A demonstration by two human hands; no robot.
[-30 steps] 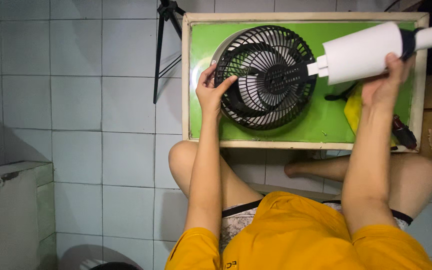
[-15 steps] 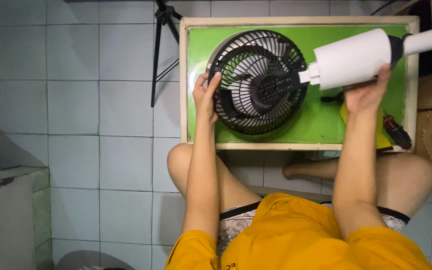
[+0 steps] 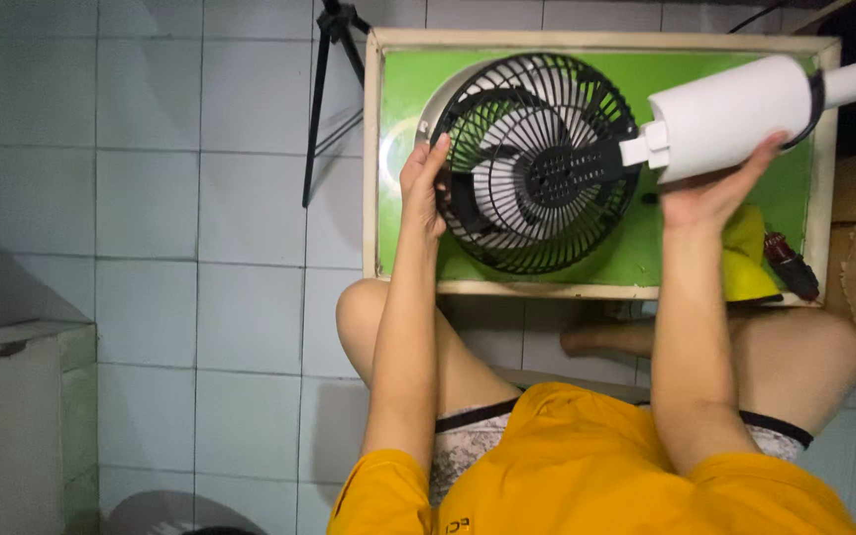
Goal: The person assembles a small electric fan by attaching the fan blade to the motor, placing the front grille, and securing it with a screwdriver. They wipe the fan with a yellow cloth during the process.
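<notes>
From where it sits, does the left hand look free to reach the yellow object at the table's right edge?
Probably not directly. The left hand grips the rim of the black fan grille, and the grille, the white handheld vacuum and the right hand lie between it and the yellow object.

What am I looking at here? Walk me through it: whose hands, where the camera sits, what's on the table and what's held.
The camera sits on a person's head, looking down past their lap. The left hand has its grip on the rim of a black fan, which lies on a green table. The right hand holds up a white handheld vacuum, its dark nozzle against the fan's grille. A yellow cloth and a dark tool lie at the table's right edge. A black tripod stands on the tiled floor.
</notes>
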